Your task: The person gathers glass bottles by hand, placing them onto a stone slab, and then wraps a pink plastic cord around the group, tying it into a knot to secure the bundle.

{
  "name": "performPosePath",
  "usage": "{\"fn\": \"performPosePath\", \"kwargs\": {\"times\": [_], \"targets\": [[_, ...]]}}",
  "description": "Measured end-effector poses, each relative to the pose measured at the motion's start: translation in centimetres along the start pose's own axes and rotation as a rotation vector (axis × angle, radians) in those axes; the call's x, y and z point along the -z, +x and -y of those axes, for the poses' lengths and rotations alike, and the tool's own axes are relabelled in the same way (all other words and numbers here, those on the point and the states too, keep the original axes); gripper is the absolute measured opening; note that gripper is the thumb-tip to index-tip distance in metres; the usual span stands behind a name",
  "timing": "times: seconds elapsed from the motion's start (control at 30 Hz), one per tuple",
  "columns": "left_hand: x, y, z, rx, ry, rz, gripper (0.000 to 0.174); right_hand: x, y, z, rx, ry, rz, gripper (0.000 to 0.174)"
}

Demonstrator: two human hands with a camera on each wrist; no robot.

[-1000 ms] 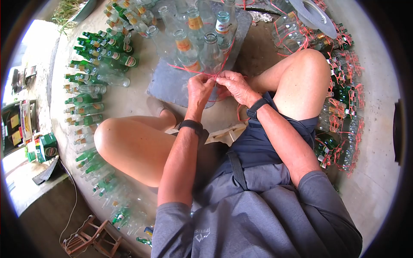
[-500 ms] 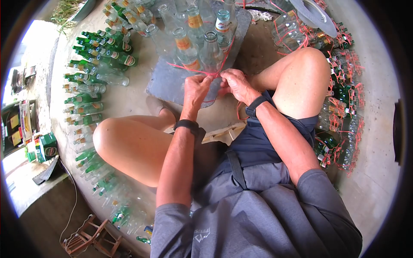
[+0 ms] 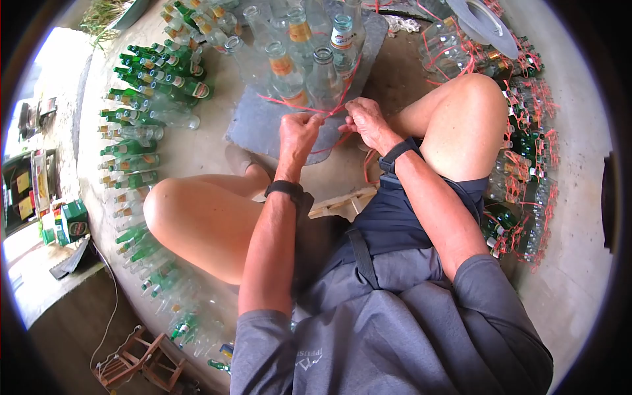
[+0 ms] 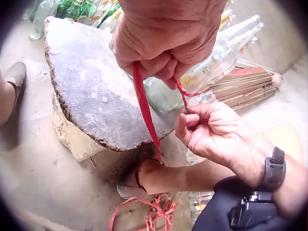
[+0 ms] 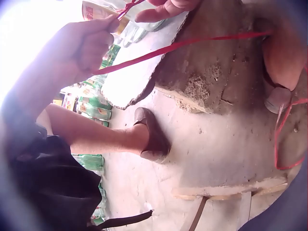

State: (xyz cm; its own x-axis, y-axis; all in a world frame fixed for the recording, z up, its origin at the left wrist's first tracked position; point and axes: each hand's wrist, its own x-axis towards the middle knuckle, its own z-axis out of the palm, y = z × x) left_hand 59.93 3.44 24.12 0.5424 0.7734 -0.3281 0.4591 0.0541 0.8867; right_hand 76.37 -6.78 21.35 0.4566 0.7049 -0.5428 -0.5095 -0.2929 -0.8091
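Clear glass bottles (image 3: pixel 323 82) stand grouped on a grey slab (image 3: pixel 253 125), with red plastic string (image 3: pixel 283 103) passed around their lower part. My left hand (image 3: pixel 299 135) pinches the string close to the front bottle, fingers curled. From this hand a flat red strand (image 4: pixel 146 108) hangs down in the left wrist view. My right hand (image 3: pixel 370 123) is just to the right, thumb and finger pinching a short twisted piece of string (image 4: pixel 184 98). At the top of the right wrist view, only some right-hand fingers (image 5: pixel 166 9) show.
Rows of green and clear bottles (image 3: pixel 131 151) line the floor at left. String-tied bottles (image 3: pixel 526 164) are stacked at right, below a grey hat (image 3: pixel 484 29). Loose red string (image 4: pixel 161 211) lies by a foot. A small wooden stool (image 3: pixel 141 362) is at lower left.
My hands, close together at the string a second ago, are now farther apart. The right hand has shifted right and slightly up, its lower fingers loosened. The bottles have stayed in place.
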Motion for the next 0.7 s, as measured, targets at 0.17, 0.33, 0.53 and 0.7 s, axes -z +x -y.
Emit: {"fn": "performPosePath", "kwargs": {"times": [0.17,0.33,0.53,0.7], "targets": [[-0.4,-0.1,0.7,-0.040,-0.016,-0.023,0.026,-0.3,0.0,0.1,0.020,-0.024,-0.047,0.015],[-0.5,0.3,1.7,-0.073,0.002,-0.033,0.026,0.0,-0.2,-0.6,-0.028,-0.022,-0.020,0.019],[-0.8,-0.4,0.9,-0.158,0.173,-0.123,0.028,0.0,-1.3,0.5,-0.033,-0.032,-0.137,0.016],[-0.6,-1.1,0.1,-0.105,0.287,-0.042,0.026,0.0,-2.6,2.7,0.046,0.045,-0.287,0.014]]}}
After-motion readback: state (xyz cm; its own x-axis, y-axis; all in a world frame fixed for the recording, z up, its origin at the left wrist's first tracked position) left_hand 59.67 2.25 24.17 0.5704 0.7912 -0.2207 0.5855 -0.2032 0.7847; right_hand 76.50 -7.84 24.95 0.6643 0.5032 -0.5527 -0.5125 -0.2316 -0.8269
